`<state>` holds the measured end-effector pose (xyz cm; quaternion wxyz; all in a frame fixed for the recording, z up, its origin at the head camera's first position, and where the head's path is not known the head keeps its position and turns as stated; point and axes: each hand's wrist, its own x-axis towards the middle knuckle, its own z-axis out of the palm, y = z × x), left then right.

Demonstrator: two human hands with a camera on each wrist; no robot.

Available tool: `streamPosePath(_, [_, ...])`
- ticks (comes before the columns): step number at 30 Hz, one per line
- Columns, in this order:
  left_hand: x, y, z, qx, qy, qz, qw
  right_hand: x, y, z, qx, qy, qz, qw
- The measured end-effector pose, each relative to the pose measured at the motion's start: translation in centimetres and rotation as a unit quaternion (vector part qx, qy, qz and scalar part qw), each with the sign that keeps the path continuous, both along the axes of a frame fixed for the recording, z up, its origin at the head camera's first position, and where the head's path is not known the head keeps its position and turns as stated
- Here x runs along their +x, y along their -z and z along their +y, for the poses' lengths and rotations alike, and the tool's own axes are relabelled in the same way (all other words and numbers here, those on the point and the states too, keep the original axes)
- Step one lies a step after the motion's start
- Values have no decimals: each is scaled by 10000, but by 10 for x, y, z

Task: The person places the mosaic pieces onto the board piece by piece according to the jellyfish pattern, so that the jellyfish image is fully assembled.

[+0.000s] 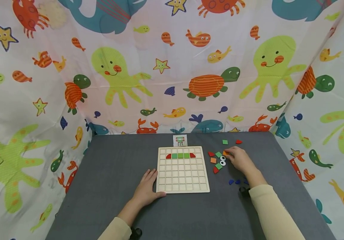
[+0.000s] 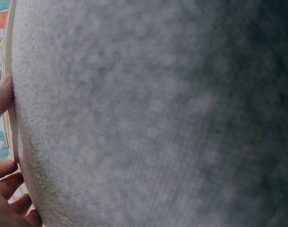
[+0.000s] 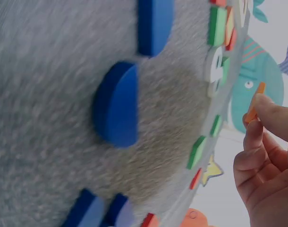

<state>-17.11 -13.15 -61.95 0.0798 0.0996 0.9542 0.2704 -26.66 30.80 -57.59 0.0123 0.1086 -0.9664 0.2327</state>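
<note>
My right hand (image 1: 238,160) pinches an orange square tile (image 3: 254,106) between thumb and fingertips, above the loose pieces to the right of the wooden grid board (image 1: 182,180). Beside that hand lie two white ring-marked discs (image 1: 222,163), green squares (image 1: 218,154), another orange square (image 1: 213,160) and red rounded pieces (image 1: 216,170). My left hand (image 1: 145,189) rests at the board's lower left corner, thumb on the front edge and fingers along the left side. In one upper row of the board, green squares (image 1: 180,155) sit between two red rounded pieces (image 1: 192,155).
A small picture card (image 1: 180,140) lies just behind the board. Blue half-round pieces (image 3: 116,105) lie on the grey cloth under my right forearm. Farther back are a green square (image 1: 225,142) and a red piece (image 1: 238,141). A sea-animal curtain (image 1: 166,110) surrounds the table.
</note>
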Motion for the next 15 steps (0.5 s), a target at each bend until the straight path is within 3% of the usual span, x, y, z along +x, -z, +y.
streamPosePath(15, [2,-4,0,0,6,-21,10000,6,-17,-28,-262,-385,277,9985])
